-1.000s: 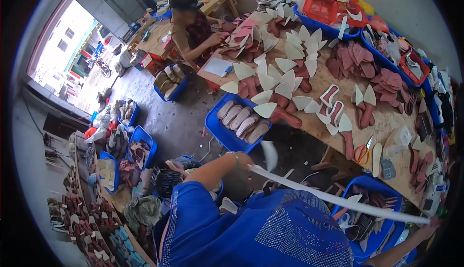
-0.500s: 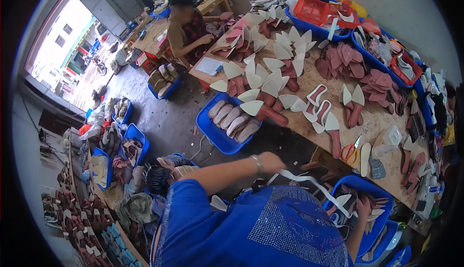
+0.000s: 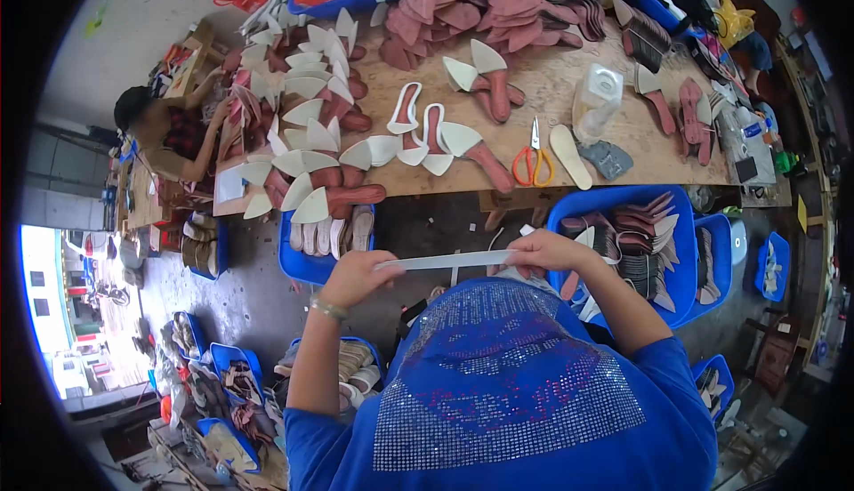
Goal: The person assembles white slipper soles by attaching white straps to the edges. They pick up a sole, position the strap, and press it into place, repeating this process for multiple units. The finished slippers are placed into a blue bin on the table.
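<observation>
Head view: left hand (image 3: pixel 356 278) and right hand (image 3: pixel 545 252) pinch a white strip (image 3: pixel 449 261) stretched between them before the table (image 3: pixel 551 86) with scissors (image 3: pixel 534 164) and sole (image 3: pixel 569 155), blue bin (image 3: pixel 683 264) nearby, bottle label (image 3: pixel 753 129) unreadable.

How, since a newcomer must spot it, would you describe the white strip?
Find the wooden table, then the person in blue facing it. The white strip stretches between that person's left hand and right hand. Unlike the table's pointed white pieces, it is long and narrow.
</observation>
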